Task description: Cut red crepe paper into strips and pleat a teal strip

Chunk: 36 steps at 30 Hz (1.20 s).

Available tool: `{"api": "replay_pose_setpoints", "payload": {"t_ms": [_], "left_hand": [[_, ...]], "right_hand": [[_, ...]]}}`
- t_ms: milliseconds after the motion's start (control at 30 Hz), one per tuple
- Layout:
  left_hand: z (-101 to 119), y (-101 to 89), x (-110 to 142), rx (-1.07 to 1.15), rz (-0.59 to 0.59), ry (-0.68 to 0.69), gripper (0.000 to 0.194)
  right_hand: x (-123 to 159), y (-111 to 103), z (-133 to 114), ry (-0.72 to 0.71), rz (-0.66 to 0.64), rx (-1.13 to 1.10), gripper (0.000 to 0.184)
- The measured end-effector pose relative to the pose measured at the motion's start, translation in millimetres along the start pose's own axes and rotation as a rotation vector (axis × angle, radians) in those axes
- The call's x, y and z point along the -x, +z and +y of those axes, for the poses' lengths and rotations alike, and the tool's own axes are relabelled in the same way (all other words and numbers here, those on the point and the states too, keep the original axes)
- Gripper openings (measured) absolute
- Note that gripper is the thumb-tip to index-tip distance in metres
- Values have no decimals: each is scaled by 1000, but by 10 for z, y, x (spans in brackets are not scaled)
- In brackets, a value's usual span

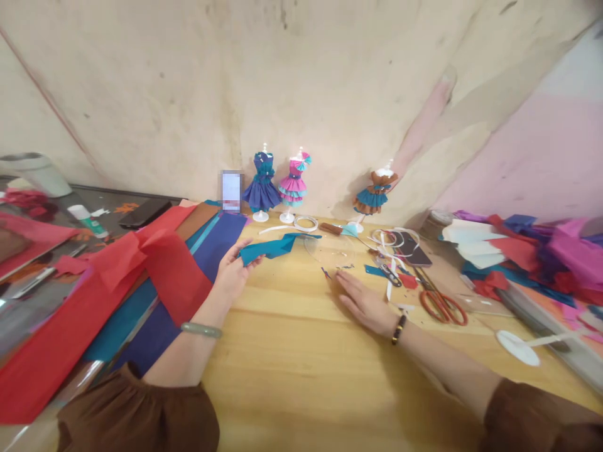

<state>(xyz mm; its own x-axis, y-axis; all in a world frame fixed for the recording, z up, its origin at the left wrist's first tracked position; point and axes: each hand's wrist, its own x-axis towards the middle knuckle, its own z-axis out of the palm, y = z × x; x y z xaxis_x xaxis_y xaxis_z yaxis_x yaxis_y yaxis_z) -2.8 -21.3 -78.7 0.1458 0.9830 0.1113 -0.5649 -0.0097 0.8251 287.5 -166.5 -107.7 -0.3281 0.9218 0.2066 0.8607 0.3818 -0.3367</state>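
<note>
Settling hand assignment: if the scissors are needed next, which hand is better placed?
Probably the right hand: it is nearer the scissors and apparently holds nothing. The left hand, farther off, holds a teal strip.

A creased teal strip [268, 249], held at one end in your left hand [233, 270], extends rightward over the wooden tabletop [282, 376], small dark scraps [326, 273] lying beside your right hand [366, 302].

Pale wooden table [292, 376], grain running crosswise. Along its back, upright on white stands [260, 216]: blue dress [261, 191], pink dress [293, 182], brown-and-teal dress [372, 199]. Left: long paper strips [117, 257], red, teal, blue, overlapping. Middle: tiny scraps [325, 273]. Right: scissors [443, 306], red-handled; bare stand [518, 348] lying on its side.
</note>
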Motion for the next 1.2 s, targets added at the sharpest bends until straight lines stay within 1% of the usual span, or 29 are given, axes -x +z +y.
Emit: {"api": "replay_pose_setpoints", "payload": {"t_ms": [33,67,133,167,233,267,300,333,367,433,500,567,633,733,833,900,933,967,1067,1100,1167,1200], "left_hand": [[24,-1,-6,19,2,13,38],[44,-2,-11,36,7,24,37],[73,-8,-17,60,18,43,34],[81,-13,-16,65,22,51,33],[86,-27,-5,54,29,65,34],[86,-35,4,22,34,74,35],[87,-43,16,-25,39,83,36],[89,-48,29,-81,43,93,38],[93,-48,44,-138,44,101,40],[94,-26,77,-235,37,101,42],[71,36,121,-300,11,74,44],[6,135,186,-368,-39,24,47],[-98,252,278,-441,-104,-43,52],[-265,400,452,-592,-157,-106,56],[-360,494,601,-784,-184,-183,62],[-374,547,663,-846,-214,-308,68],[-370,574,685,-843,-220,-382,69],[-361,600,701,-819,-215,-448,70],[-318,648,727,-781,-217,-610,65],[-299,647,728,-793,-241,-661,62],[-257,615,720,-865,-313,-745,58],[-233,588,710,-930,-348,-746,56]], "right_hand": [[-129,-7,0,4,24,0,54],[-252,18,-76,-58,31,-30,54],[-478,169,-416,-303,-35,-153,55],[-587,278,-625,-345,-42,-174,56],[-805,495,-967,-349,-25,-194,53],[-911,577,-1052,-327,-5,-204,51],[-1006,628,-1066,-288,21,-214,49],[-1081,647,-1014,-239,53,-223,48],[-1127,635,-909,-187,85,-234,46],[-1118,543,-620,-75,156,-259,45],[-981,412,-356,34,231,-289,44],[-771,299,-213,117,280,-335,43],[-561,236,-204,184,298,-396,43],[-370,218,-338,289,258,-574,47],[-352,211,-487,416,219,-819,64],[-384,195,-544,406,181,-872,71],[-400,189,-555,377,151,-848,70],[-411,185,-556,350,119,-803,65],[-406,197,-502,320,68,-665,38],[-393,202,-474,323,63,-643,33],[-355,197,-426,318,59,-641,29],[-332,184,-411,312,54,-640,29]]}}
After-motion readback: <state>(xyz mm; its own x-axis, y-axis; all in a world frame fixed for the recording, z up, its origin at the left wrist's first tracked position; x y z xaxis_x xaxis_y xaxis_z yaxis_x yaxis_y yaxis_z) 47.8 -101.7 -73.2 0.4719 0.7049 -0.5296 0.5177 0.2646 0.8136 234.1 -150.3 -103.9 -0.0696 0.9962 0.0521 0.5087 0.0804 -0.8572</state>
